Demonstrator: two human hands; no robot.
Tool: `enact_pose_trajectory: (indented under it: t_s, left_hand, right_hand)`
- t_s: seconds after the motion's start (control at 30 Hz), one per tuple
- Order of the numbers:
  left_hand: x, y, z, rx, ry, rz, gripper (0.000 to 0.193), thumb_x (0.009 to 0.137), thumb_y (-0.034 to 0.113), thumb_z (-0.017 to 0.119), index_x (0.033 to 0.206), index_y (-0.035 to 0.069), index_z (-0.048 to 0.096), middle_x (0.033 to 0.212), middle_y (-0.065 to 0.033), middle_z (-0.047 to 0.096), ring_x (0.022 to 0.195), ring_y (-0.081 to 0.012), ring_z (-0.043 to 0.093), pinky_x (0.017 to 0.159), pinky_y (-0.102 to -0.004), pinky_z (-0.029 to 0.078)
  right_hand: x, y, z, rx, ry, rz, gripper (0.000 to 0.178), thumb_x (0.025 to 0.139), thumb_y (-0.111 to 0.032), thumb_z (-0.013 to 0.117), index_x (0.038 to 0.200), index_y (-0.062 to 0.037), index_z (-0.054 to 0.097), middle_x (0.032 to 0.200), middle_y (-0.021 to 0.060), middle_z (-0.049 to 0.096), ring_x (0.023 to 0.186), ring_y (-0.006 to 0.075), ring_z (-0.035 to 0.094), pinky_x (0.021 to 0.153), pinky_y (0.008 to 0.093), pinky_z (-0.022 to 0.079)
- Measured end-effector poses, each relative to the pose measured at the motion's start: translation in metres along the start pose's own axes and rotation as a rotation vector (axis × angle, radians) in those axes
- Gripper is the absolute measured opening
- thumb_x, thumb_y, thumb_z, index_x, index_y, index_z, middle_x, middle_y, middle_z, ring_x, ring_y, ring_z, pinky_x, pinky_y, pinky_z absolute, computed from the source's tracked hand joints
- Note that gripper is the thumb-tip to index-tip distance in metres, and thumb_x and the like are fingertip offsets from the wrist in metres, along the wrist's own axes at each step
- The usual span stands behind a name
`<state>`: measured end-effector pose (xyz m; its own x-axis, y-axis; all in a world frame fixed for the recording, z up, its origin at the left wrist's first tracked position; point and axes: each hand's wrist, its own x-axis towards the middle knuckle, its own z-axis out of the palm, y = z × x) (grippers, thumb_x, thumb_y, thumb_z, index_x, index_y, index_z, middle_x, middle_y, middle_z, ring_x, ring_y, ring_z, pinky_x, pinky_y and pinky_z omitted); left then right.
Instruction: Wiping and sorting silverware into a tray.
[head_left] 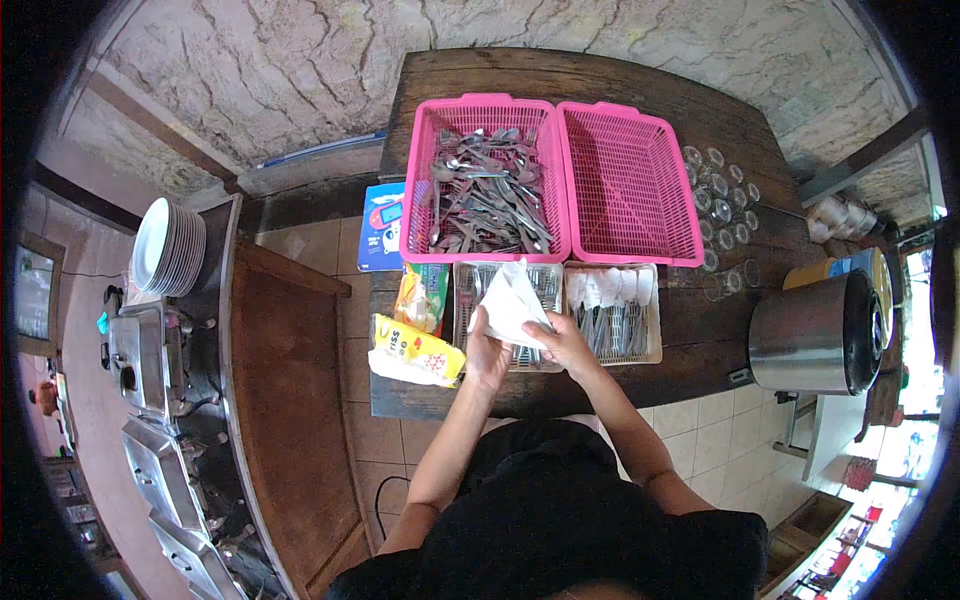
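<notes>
Head view: a white napkin (508,308) is held by both hands, above the left white basket (459,315). It is grasped in the left hand's grip (487,352); its lower right edge is pinched in the right hand's grip (560,340). Loose cutlery (495,190) is piled in a pink basket (487,103) behind. Napkin-topped cutlery (612,310) is lined up in the right white basket (656,335). Glasses (720,195) are grouped on the tabletop (700,320).
</notes>
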<state>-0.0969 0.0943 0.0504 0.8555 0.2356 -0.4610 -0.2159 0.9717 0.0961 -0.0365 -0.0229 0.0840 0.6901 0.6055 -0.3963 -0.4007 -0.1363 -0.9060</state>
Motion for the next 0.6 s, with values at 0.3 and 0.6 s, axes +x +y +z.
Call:
enact_pose_trajectory:
  t_s: [0.3, 0.6]
  left_hand:
    - [-0.008, 0.009, 0.024, 0.27, 0.069, 0.215, 0.038, 0.087, 0.03, 0.037, 0.113, 0.002, 0.037, 0.109, -0.0071, 0.047, 0.1, -0.0171, 0.047, 0.086, -0.0311, 0.037]
    - [-0.013, -0.004, 0.017, 0.511, 0.06, 0.129, 0.038, 0.087, 0.027, 0.037, 0.115, 0.001, 0.034, 0.112, -0.0089, 0.043, 0.103, -0.0191, 0.044, 0.088, -0.033, 0.036]
  right_hand:
    - [0.022, 0.027, -0.038, -0.246, 0.17, -0.134, 0.023, 0.082, -0.025, 0.051, 0.083, -0.0026, 0.051, 0.056, -0.0004, 0.048, 0.048, 0.0068, 0.043, 0.046, 0.0205, 0.034]
    - [0.055, -0.001, -0.013, -0.025, 0.12, -0.21, 0.028, 0.074, -0.025, 0.061, 0.083, 0.0003, 0.056, 0.082, 0.0039, 0.058, 0.074, 0.0076, 0.052, 0.067, 0.0211, 0.039]
